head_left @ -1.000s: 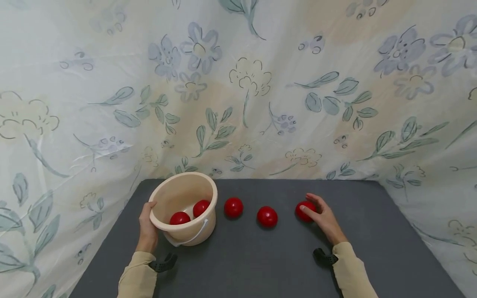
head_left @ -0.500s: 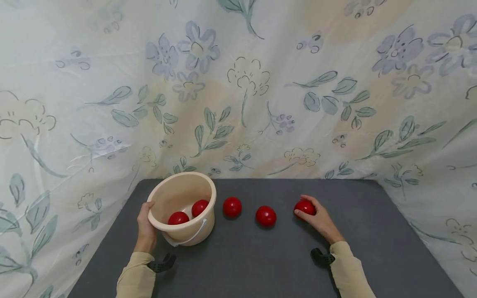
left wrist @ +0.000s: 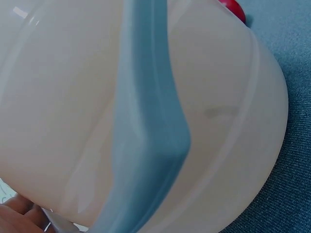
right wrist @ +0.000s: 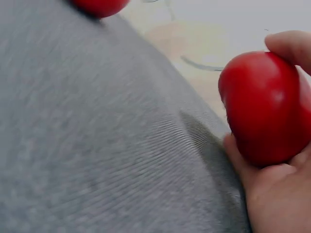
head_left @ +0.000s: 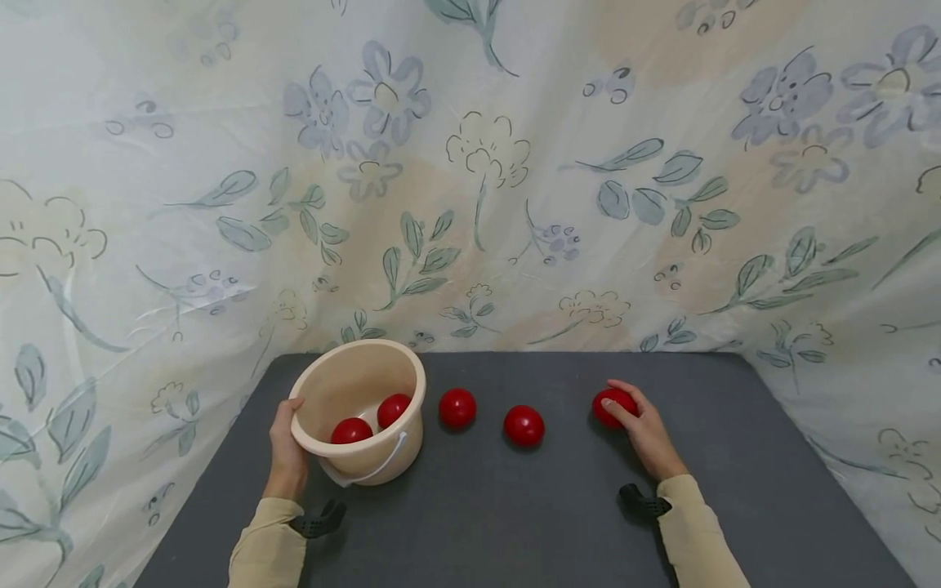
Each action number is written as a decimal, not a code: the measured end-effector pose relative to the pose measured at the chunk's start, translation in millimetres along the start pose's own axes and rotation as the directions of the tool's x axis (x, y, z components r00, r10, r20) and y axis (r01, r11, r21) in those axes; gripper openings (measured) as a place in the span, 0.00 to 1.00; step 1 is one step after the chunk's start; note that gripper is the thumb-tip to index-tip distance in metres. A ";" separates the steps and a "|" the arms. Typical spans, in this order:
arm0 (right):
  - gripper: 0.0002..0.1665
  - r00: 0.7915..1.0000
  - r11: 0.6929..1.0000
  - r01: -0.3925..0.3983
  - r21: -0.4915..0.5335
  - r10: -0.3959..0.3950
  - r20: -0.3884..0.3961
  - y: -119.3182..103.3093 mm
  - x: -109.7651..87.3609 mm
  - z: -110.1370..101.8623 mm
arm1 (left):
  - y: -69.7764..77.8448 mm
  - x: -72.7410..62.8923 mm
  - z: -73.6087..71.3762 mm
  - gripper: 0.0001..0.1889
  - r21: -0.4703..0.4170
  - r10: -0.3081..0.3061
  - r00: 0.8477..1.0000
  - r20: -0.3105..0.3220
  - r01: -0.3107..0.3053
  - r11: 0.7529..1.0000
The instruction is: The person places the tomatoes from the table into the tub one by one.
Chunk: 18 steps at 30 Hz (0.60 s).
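Left hand (head_left: 289,449) grips cream bucket (head_left: 353,376) by its rim, presumably to steady it (two red balls (head_left: 351,430) inside). Right hand (head_left: 650,434) pinches a third ball (right wrist: 260,107), thumb opposite fingers, likely for security; two loose balls (head_left: 524,426) lie between the hands.

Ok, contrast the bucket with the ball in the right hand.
The bucket is cream, the ball red. The bucket is larger than the ball. The bucket is open-topped with a handle, the ball round. Both are held: the bucket by the left hand, the ball by the right hand.
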State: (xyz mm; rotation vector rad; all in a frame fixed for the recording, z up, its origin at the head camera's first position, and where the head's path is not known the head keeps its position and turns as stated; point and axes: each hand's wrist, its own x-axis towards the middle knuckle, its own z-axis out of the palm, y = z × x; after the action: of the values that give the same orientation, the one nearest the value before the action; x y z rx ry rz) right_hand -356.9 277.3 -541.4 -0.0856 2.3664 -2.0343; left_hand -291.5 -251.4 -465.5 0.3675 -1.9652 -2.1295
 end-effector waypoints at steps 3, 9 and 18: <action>0.39 1.000 0.980 0.008 0.197 -0.010 0.008 1.3 -0.2 -3.6 | -0.7 0.6 -0.2 0.35 0.000 -0.004 1.000 0.001 0.004 1.000; 0.40 1.000 0.954 -0.021 0.298 0.022 0.001 -0.3 -1.1 -4.1 | -3.8 1.2 -0.6 0.36 0.011 0.021 1.000 -0.005 -0.021 1.000; 0.43 0.997 0.958 -0.056 0.281 0.069 -0.038 -0.2 0.6 -2.0 | -3.7 -0.2 -0.5 0.35 0.003 0.020 1.000 -0.011 -0.020 1.000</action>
State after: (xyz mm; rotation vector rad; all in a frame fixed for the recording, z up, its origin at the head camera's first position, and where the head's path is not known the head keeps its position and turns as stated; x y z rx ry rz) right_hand -357.6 279.2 -541.0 0.0423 2.0483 -2.3379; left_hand -291.1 -251.5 -469.2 0.3574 -1.9579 -2.1088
